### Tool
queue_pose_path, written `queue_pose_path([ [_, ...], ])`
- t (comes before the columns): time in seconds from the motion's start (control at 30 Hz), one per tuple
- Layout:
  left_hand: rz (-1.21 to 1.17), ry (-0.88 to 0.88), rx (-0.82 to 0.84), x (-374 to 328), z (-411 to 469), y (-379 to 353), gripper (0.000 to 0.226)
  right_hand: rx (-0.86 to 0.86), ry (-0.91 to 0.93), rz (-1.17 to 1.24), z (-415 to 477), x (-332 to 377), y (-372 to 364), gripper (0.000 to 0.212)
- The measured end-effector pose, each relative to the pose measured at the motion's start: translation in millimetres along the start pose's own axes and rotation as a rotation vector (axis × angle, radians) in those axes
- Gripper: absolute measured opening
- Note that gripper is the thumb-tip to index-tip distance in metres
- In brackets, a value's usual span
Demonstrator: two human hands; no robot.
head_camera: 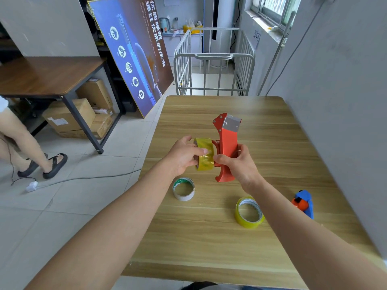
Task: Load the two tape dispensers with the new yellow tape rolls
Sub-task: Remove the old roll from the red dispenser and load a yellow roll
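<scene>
Above the wooden table [209, 243], my right hand [238, 164] grips the handle of a red tape dispenser [227, 141], its metal blade end pointing away from me. My left hand [184, 155] holds a yellow tape roll [204, 153] pressed sideways against the dispenser's red hub. A second yellow tape roll [249, 212] lies flat on the table under my right forearm. Near the right edge lies a blue dispenser [304, 203] with an orange part, partly hidden by my arm. An empty white cardboard core [183, 189] lies below my left hand.
A grey wall [345, 101] runs along the table's right side. A metal cage trolley [213, 63] stands beyond the far edge. To the left are a tiled floor with a cable [83, 178], a dark desk [48, 76] over cardboard boxes, a leaning poster and a person's legs [25, 147].
</scene>
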State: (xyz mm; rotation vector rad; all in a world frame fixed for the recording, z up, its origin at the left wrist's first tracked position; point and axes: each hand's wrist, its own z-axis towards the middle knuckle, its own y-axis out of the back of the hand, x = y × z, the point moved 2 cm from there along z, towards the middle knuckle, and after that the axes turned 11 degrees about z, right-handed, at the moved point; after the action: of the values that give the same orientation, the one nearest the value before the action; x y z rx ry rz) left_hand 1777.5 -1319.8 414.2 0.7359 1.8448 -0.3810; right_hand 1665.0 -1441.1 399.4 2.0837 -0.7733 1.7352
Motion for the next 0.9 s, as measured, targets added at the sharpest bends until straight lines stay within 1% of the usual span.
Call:
queue_pose_path([
  [0.07,-0.008,0.017,0.037,0,-1,0,0.044,0.009,0.004,-0.005,-1,1,0,0.066],
  [0.1,-0.026,0.023,0.039,0,0,-1,0.036,0.014,0.007,-0.008,-2,1,-1,0.066],
  [0.13,-0.038,0.020,0.025,0,1,-1,0.036,0.019,0.007,-0.008,-2,1,-1,0.066],
  [0.17,-0.031,0.007,0.001,0,2,-1,0.043,0.024,0.002,0.005,-2,2,-1,0.067],
  [0.2,0.006,-0.012,-0.029,1,5,-1,0.054,0.030,-0.007,0.028,-2,2,-1,0.067],
  [0.27,0.139,-0.065,-0.068,2,6,-2,0.078,0.028,-0.018,0.060,-1,1,-1,0.068],
  [0.3,0.204,-0.096,-0.071,4,5,-3,0.086,0.019,-0.014,0.063,0,1,0,0.068],
  [0.37,0.286,-0.158,-0.049,7,4,-6,0.094,0.007,0.010,0.084,2,2,2,0.066],
  [0.43,0.326,-0.186,-0.025,8,3,-7,0.097,-0.006,0.037,0.094,2,0,4,0.066],
  [0.5,0.321,-0.184,0.006,6,2,-7,0.094,-0.016,0.052,0.091,2,-3,6,0.064],
  [0.53,0.294,-0.170,0.028,5,1,-8,0.088,-0.017,0.060,0.099,1,-5,6,0.063],
  [0.6,0.216,-0.121,0.061,1,-2,-7,0.068,-0.013,0.082,0.095,1,-6,7,0.060],
  [0.63,0.181,-0.099,0.063,0,-3,-8,0.059,-0.009,0.094,0.072,0,-7,8,0.060],
  [0.67,0.148,-0.085,0.052,-1,-3,-8,0.054,-0.003,0.106,0.050,0,-8,8,0.060],
  [0.7,0.120,-0.077,0.029,-2,-3,-9,0.056,0.001,0.116,0.038,0,-8,8,0.060],
  [0.77,0.101,-0.087,-0.020,-2,-2,-13,0.073,0.012,0.122,0.042,-1,-9,7,0.060],
  [0.83,0.169,-0.158,-0.054,-1,-3,-18,0.086,0.029,0.114,0.059,-1,-9,6,0.060],
  [0.9,0.294,-0.245,-0.080,0,-4,-23,0.090,0.044,0.111,0.088,-1,-7,6,0.061],
])
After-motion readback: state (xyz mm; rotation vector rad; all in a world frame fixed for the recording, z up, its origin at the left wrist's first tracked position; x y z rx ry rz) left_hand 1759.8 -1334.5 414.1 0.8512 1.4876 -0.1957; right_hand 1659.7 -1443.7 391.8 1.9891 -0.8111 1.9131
